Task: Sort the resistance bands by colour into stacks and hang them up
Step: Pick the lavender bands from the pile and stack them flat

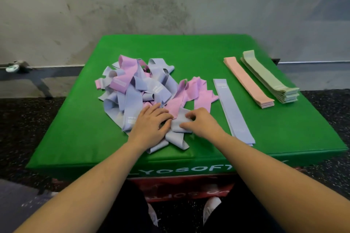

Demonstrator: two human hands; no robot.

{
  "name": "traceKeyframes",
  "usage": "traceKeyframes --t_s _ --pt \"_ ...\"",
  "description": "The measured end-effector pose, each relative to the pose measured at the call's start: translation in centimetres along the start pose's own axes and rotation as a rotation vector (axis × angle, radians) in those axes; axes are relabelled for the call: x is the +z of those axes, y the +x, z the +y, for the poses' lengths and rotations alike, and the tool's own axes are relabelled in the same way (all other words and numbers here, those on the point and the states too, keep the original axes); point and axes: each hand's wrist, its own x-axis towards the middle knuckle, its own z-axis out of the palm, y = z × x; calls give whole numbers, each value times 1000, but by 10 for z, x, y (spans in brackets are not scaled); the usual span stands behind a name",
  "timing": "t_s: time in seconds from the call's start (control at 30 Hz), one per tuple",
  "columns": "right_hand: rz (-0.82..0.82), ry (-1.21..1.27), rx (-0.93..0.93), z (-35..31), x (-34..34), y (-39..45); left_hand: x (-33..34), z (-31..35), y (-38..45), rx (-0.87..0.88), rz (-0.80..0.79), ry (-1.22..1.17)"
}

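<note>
Nearest to me, my two forearms reach forward over the front edge of the green bench (pixel 189 47), which I take as the landmark. At the bench's front centre, my left hand (pixel 150 122) lies on the near end of the mixed heap, fingers only lightly bent and resting on a lilac band (pixel 177 125). My right hand (pixel 200 122) meets it from the other side, fingers and thumb curled and pinching that same lilac band. Behind the hands, on the bench's left-centre, sits the unsorted heap (pixel 136 85) of lilac and pink-violet bands, loosely tangled. Just right of the hands, a flat lilac stack (pixel 232 109) runs from the front edge toward the middle. Farther right lies a salmon-pink stack (pixel 247 82), and beside it, nearest the bench's right edge, a pale green stack (pixel 269 77). Beyond the bench's far edge stands a grey concrete wall (pixel 151 5).
</note>
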Motion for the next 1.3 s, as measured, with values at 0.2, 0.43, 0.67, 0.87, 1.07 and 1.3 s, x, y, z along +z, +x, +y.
traceKeyframes --t_s 0.2,0.43,0.67,0.87,1.07,1.3 --pt "79 41 1 6 4 -19 3 -1 -2 4 17 8" --pt "221 279 30 15 1 -39 1 0 -5 27 -7 5" --pt "312 746 97 22 -16 -63 -4 5 -4 3 -37 -48" --pt "372 906 48 21 -37 -82 -18 17 9 -55 -54 -135" --pt "355 973 29 17 -49 -95 -53 70 8 -70 -13 -542" --pt "374 1102 4 9 -56 -111 -72 136 6 -117 -196 -989"
